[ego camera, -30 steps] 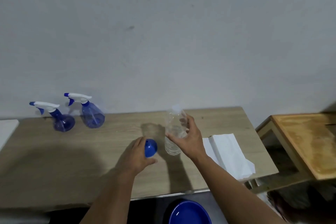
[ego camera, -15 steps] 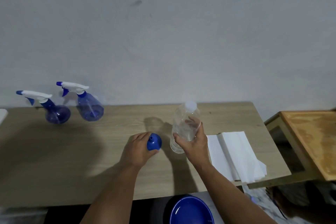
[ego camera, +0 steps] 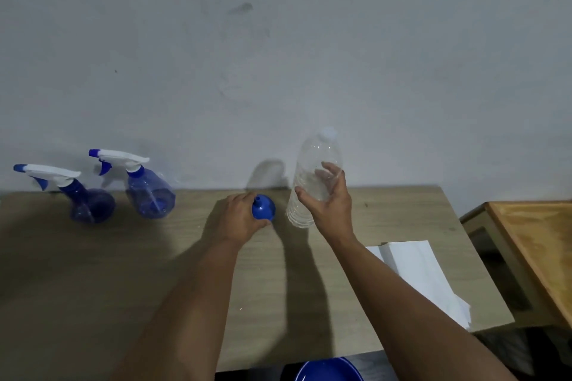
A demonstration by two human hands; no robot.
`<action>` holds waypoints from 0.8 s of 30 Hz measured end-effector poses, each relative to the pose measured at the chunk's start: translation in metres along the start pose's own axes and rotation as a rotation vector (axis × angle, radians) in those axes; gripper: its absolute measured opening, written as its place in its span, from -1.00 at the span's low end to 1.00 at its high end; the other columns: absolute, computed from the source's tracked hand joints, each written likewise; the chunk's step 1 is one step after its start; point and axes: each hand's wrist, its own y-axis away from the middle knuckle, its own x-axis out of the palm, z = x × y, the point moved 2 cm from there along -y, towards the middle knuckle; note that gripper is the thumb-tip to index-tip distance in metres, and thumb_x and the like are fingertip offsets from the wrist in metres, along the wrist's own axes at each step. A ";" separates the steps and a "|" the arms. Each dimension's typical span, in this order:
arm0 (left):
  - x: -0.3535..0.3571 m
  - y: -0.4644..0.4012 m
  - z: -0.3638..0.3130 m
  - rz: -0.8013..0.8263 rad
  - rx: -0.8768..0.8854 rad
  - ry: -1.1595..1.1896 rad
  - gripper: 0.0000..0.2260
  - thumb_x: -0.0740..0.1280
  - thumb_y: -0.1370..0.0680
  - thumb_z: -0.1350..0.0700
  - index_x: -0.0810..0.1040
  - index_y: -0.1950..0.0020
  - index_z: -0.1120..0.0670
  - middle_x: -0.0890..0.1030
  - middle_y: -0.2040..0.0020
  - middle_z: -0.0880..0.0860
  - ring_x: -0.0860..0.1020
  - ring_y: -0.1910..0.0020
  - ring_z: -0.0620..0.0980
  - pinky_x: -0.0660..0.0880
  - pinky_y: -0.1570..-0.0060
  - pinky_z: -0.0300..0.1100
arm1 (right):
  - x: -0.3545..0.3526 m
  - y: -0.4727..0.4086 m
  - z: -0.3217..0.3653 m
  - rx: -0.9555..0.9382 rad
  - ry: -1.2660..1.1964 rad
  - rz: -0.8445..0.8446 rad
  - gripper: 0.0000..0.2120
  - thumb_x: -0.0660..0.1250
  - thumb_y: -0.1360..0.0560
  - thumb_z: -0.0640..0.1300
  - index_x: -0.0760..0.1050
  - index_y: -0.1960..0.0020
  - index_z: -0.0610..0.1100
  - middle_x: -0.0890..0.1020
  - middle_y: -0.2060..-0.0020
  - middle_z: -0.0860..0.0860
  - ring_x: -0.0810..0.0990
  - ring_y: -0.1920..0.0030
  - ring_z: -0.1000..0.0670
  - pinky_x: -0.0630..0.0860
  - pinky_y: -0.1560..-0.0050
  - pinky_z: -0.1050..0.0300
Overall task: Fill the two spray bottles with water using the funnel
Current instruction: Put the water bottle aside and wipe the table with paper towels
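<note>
At frame centre, my left hand grips a small blue funnel, spout up. My right hand clasps a clear capped water bottle. Two translucent blue spray bottles with white triggers stand at left on the table.

My wooden table carries two spray bottles, one far left of my hands, another beside it. White paper lies right of my right forearm. The funnel sits under my left hand.

Grey wall, wooden table, perhaps a stool.
</note>
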 end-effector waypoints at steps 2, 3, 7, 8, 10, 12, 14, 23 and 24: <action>-0.002 -0.013 0.003 -0.010 0.011 -0.010 -0.37 0.61 -0.30 -0.14 0.59 -0.30 0.06 0.67 -0.17 0.04 0.58 -0.16 0.11 0.45 -0.15 -0.09 | 0.006 -0.012 -0.004 0.000 0.009 -0.002 -0.34 0.67 -0.39 -0.06 0.42 -0.37 0.14 0.62 -0.24 0.17 0.60 -0.27 0.19 0.54 -0.34 0.14; -0.001 -0.018 0.004 -0.013 0.018 -0.018 -0.36 0.61 -0.29 -0.15 0.59 -0.31 0.05 0.67 -0.16 0.04 0.58 -0.16 0.11 0.49 -0.14 -0.07 | 0.009 -0.018 -0.007 -0.002 0.014 -0.003 -0.34 0.67 -0.39 -0.05 0.41 -0.37 0.14 0.62 -0.24 0.17 0.60 -0.27 0.18 0.55 -0.35 0.13; 0.005 -0.034 0.009 -0.016 -0.022 -0.014 -0.33 0.61 -0.27 -0.15 0.50 -0.32 -0.03 0.64 -0.12 0.03 0.57 -0.16 0.13 0.53 -0.07 -0.04 | 0.023 -0.038 -0.015 -0.025 0.049 0.007 -0.31 0.67 -0.39 -0.01 0.41 -0.40 0.14 0.57 -0.26 0.13 0.57 -0.30 0.11 0.53 -0.32 0.15; 0.007 -0.037 0.012 -0.025 -0.028 -0.023 -0.35 0.59 -0.24 -0.18 0.48 -0.27 -0.08 0.64 -0.09 0.01 0.59 -0.12 0.12 0.56 -0.03 -0.02 | 0.027 -0.041 -0.017 -0.032 0.064 0.007 -0.30 0.66 -0.38 0.00 0.41 -0.42 0.14 0.55 -0.27 0.10 0.55 -0.30 0.09 0.53 -0.29 0.16; 0.014 -0.043 0.017 -0.034 -0.028 -0.036 -0.39 0.58 -0.22 -0.20 0.48 -0.19 -0.10 0.64 -0.06 -0.03 0.59 -0.08 0.09 0.58 0.00 0.01 | 0.034 -0.046 -0.021 -0.040 0.086 0.012 -0.28 0.66 -0.39 0.00 0.40 -0.44 0.15 0.51 -0.27 0.07 0.53 -0.28 0.11 0.52 -0.24 0.21; 0.022 -0.046 0.022 -0.036 -0.001 -0.054 -0.41 0.60 -0.25 -0.15 0.53 -0.22 -0.04 0.62 -0.11 -0.03 0.57 -0.12 0.07 0.55 -0.08 0.01 | 0.038 -0.049 -0.023 -0.051 0.103 0.027 -0.28 0.66 -0.39 0.00 0.38 -0.44 0.17 0.49 -0.30 0.08 0.51 -0.28 0.16 0.51 -0.22 0.25; 0.027 -0.046 0.027 -0.053 0.019 -0.080 -0.38 0.62 -0.27 -0.13 0.55 -0.26 0.00 0.60 -0.16 0.00 0.55 -0.17 0.08 0.51 -0.18 0.01 | 0.041 -0.050 -0.023 -0.052 0.109 0.049 -0.28 0.65 -0.39 -0.01 0.37 -0.42 0.19 0.49 -0.32 0.10 0.51 -0.30 0.17 0.53 -0.25 0.21; 0.013 -0.038 0.024 -0.007 -0.041 -0.081 -0.19 0.62 -0.26 -0.21 0.46 -0.43 0.02 0.55 -0.31 0.05 0.50 -0.28 0.11 0.43 -0.31 0.00 | 0.041 -0.047 -0.027 0.064 0.148 0.127 -0.07 0.67 -0.28 0.14 0.26 -0.51 0.11 0.51 -0.38 0.03 0.53 -0.35 0.00 0.58 -0.33 -0.06; 0.008 -0.032 0.023 -0.007 -0.052 -0.087 -0.19 0.61 -0.26 -0.23 0.46 -0.43 0.01 0.55 -0.31 0.05 0.52 -0.27 0.12 0.44 -0.29 0.01 | 0.040 -0.044 -0.026 0.098 0.151 0.139 0.03 0.67 -0.23 0.22 0.21 -0.55 0.11 0.50 -0.40 0.01 0.53 -0.37 -0.03 0.58 -0.34 -0.11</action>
